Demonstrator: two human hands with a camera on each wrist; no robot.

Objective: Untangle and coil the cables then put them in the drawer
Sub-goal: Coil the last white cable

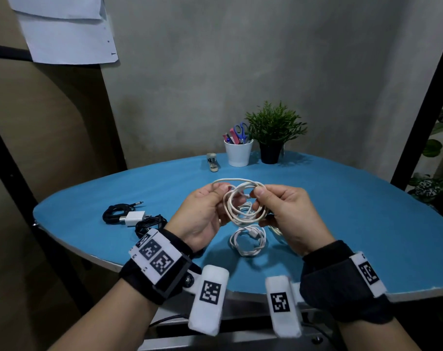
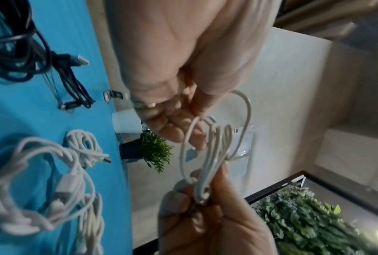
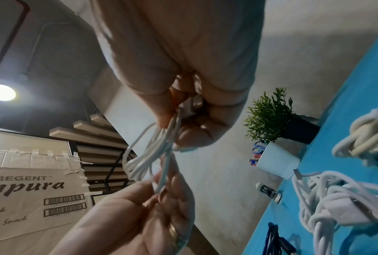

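Note:
Both hands hold a cream-white cable (image 1: 243, 198) in loose loops above the blue table (image 1: 342, 224). My left hand (image 1: 205, 211) pinches one side of the loops (image 2: 207, 155). My right hand (image 1: 278, 206) grips the other side, with the cable's plug (image 3: 191, 107) tucked between its fingers. Below them a coiled white cable (image 1: 248, 240) lies on the table, and more white cable bundles (image 2: 52, 181) (image 3: 327, 198) lie nearby. Black cables (image 1: 129, 216) with a white charger block (image 1: 134, 217) lie to the left. No drawer is in view.
A white cup (image 1: 238, 153) with scissors and pens, a small potted plant (image 1: 273, 133) and a stapler (image 1: 212, 162) stand at the table's far edge. A black frame post (image 1: 423, 89) rises at the right. A taped cardboard box (image 3: 30, 189) sits off the table.

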